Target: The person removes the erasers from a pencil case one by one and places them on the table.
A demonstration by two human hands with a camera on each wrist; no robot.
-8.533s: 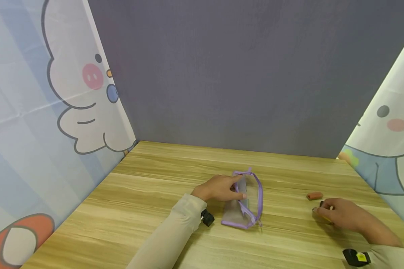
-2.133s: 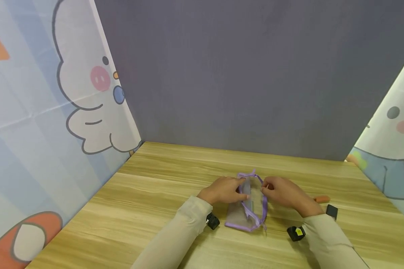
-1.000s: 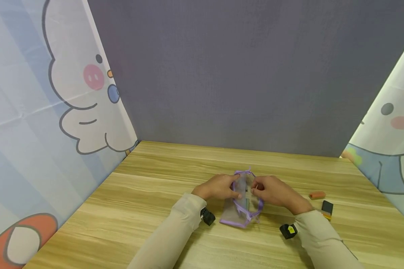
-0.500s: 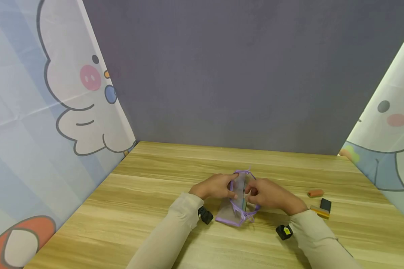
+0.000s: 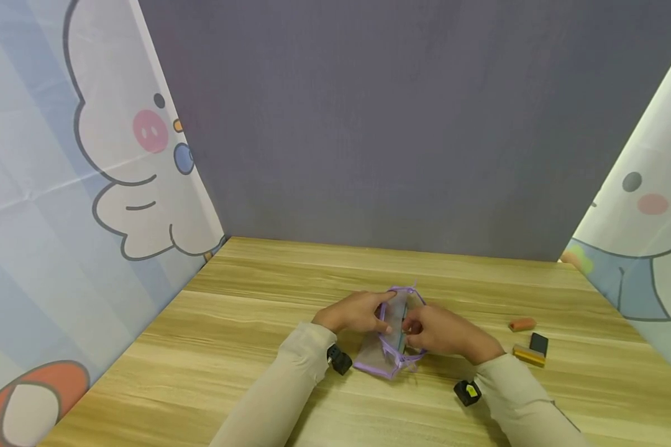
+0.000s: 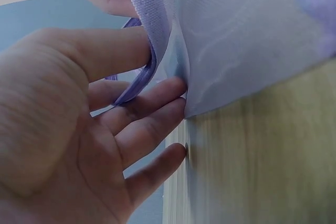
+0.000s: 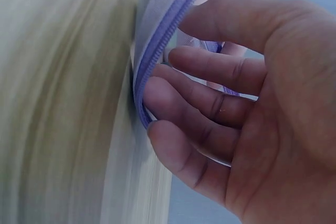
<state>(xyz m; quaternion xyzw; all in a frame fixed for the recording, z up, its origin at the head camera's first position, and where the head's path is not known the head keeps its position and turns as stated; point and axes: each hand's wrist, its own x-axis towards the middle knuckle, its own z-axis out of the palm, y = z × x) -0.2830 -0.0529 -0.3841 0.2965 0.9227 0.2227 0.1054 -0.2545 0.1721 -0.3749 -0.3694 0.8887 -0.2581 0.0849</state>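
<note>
A see-through mesh pouch with purple zip trim [image 5: 373, 370] lies on the table, its mouth spread open. My left hand [image 5: 355, 311] grips the near-left edge; in the left wrist view the thumb [image 6: 118, 51] overlaps the purple trim while other fingers lie against the mesh. My right hand [image 5: 444, 332] reaches in at the mouth from the right. In the right wrist view its fingers [image 7: 194, 114] are loosely bent beside the purple zip [image 7: 168, 22], with thumb and forefinger apart and nothing seen between them. A thin teal strip [image 5: 401, 339] shows inside the pouch.
On the table's right lie a small orange-brown block [image 5: 522, 324], a black block [image 5: 538, 343] and a yellow block with a greyish top [image 5: 530, 356]. The wooden table [image 5: 246, 310] runs back to a grey panel [image 5: 369, 136], with cartoon-printed cloth [image 5: 33, 248] at the sides.
Earlier my right hand was at the small blocks on the right, holding a yellow one. It has since come left to the pouch and dipped into its mouth. The pouch has shifted slightly left.
</note>
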